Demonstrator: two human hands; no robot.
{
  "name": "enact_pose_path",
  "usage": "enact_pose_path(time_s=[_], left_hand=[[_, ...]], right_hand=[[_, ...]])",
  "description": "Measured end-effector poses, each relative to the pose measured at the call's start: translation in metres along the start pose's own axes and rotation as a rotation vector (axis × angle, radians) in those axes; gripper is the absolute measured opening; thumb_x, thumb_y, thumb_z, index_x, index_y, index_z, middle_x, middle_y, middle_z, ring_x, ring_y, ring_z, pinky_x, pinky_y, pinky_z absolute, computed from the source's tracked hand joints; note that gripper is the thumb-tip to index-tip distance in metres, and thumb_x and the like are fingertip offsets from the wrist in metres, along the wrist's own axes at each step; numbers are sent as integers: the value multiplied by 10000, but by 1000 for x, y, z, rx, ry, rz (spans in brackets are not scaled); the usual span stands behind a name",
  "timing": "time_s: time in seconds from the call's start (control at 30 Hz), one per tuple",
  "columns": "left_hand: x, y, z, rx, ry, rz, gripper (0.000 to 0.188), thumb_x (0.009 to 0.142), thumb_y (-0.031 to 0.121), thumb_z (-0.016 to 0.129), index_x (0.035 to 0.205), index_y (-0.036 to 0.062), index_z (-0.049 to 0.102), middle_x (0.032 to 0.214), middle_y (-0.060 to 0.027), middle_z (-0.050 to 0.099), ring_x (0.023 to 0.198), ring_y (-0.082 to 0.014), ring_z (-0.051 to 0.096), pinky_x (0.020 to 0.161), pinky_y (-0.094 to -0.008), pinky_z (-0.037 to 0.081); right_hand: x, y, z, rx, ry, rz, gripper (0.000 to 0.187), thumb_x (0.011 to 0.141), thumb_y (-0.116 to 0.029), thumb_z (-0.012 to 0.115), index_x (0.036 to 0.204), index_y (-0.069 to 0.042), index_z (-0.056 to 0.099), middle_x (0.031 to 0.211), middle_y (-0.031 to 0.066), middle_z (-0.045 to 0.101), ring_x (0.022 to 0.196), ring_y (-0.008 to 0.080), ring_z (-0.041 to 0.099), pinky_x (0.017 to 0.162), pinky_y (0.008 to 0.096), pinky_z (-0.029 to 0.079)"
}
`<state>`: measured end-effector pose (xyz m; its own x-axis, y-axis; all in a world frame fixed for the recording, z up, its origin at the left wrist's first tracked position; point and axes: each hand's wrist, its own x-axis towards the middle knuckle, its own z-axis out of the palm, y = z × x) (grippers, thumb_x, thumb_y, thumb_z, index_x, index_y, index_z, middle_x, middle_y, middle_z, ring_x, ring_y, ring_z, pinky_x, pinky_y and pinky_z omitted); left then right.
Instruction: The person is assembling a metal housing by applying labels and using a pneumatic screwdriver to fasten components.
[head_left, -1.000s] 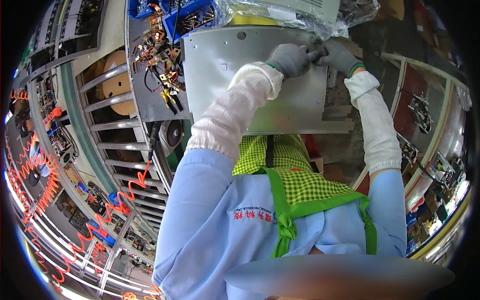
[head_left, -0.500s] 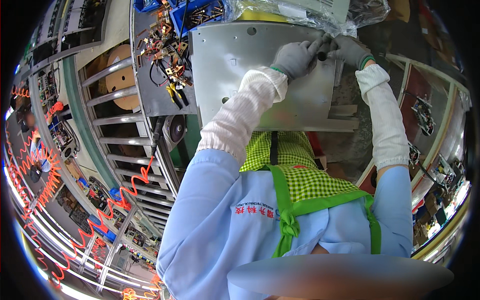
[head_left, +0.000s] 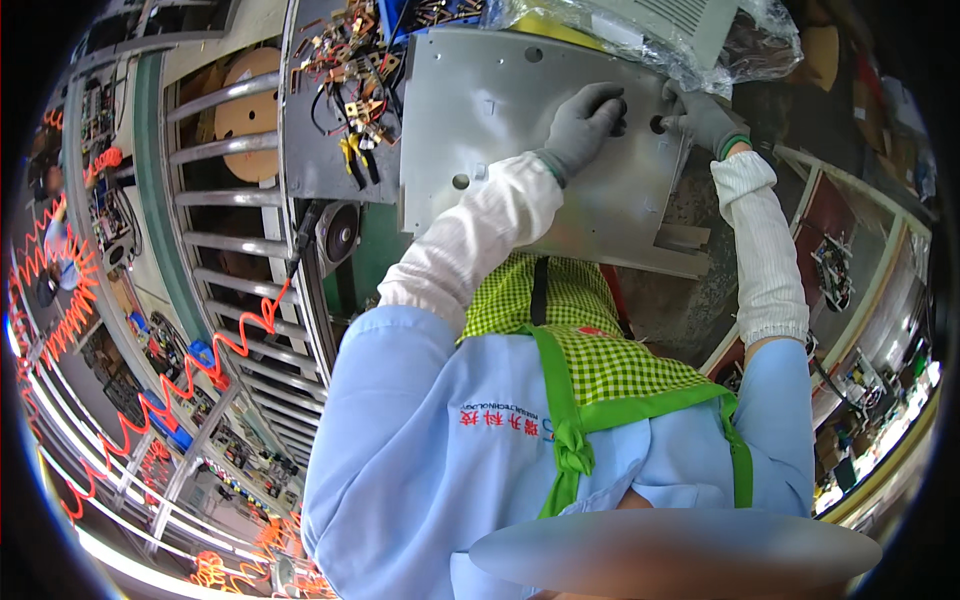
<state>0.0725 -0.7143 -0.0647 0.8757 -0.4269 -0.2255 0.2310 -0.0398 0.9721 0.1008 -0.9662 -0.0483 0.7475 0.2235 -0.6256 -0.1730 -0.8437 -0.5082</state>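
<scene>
A flat grey metal sheet (head_left: 520, 110) with several holes lies in front of me. My left hand (head_left: 582, 130), in a grey glove, is raised over its middle with the fingers curled. Something dark shows at those fingertips, too small to name. Over the sheet's far right part is my right hand (head_left: 703, 122), gloved alike. Its thumb and forefinger are parted, with a gap between them, beside a dark round hole (head_left: 657, 124). What lies under its palm is hidden.
Clear plastic wrap (head_left: 765, 50) covers a pale grey vented panel (head_left: 680, 15) beyond the sheet. To the left are loose wired metal parts (head_left: 350, 75), yellow-handled pliers (head_left: 355, 160) and a roller conveyor (head_left: 235, 198). An orange coiled hose (head_left: 235, 340) hangs nearer me.
My hands were together at a short black cylindrical piece near the right edge. The left has drawn away leftward and curled; the right stays near the hole. The view has shifted slightly.
</scene>
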Motion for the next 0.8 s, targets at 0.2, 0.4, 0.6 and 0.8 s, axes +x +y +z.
enact_pose_path(time_s=[0.2,0.4,0.6,0.8], left_hand=[[-66,29,-40,-972,132,-341,457,951,79,550,1362,-55,402,1137,-119,559,1016,-218,620,896,-293,542],[-122,41,-73,-785,92,-407,478,945,102,565,1354,-72,389,1140,-125,573,962,-190,623,862,-299,544],[-188,21,-109,-631,58,-400,495,957,171,585,1367,-38,403,1174,-105,578,991,-162,610,853,-284,532],[-198,23,-170,368,320,-48,481,877,189,638,1303,27,486,1150,-196,579,944,-329,627,827,-365,506]], right_hand=[[-34,-70,35,-153,497,-322,330,842,-270,654,1124,-129,555,1096,112,602,979,289,601,820,425,480],[-68,-168,99,-113,432,-738,241,843,-219,661,1057,-113,629,1116,67,614,941,305,622,803,400,511],[-79,-207,146,-9,269,-722,170,832,-116,649,997,-79,636,1091,76,625,945,279,625,791,370,521],[-51,-240,191,-126,480,-661,175,798,-128,670,967,-89,651,1080,76,620,1031,294,586,882,418,464]])
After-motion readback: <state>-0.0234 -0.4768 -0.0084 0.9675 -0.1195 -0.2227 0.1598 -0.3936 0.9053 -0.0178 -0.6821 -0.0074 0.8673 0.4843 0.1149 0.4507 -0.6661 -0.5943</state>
